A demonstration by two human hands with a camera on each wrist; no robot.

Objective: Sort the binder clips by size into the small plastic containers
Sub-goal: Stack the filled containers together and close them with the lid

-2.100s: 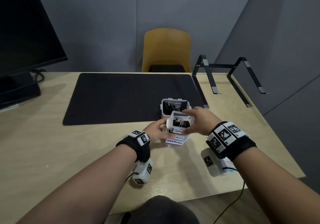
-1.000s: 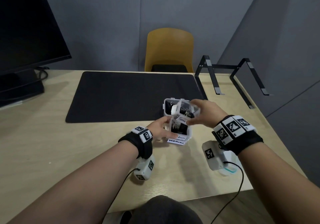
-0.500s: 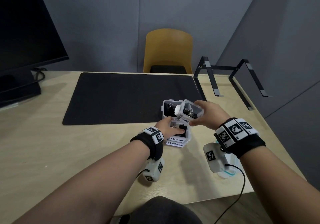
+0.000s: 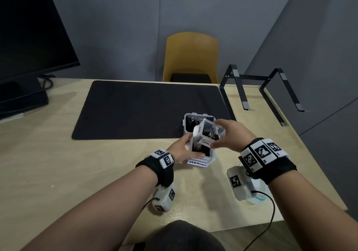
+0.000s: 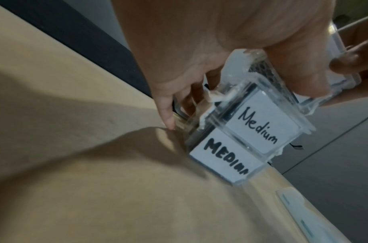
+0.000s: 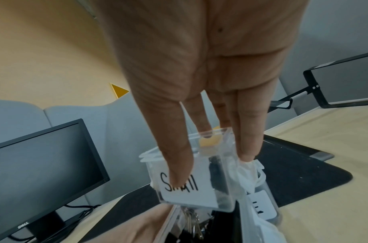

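Right hand (image 4: 231, 134) pinching tilted "Small" container (image 4: 210, 132), lifted above "Medium" container (image 4: 201, 152). Left hand (image 4: 183, 151) gripping that one on bench (image 4: 58, 163). Binder clips (image 4: 212, 135) inside. Third container (image 4: 190, 120) just behind, on black mat (image 4: 145, 109).

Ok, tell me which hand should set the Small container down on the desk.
Right. The right hand already grips the Small container, lifted and tilted; the left hand holds the Medium container.
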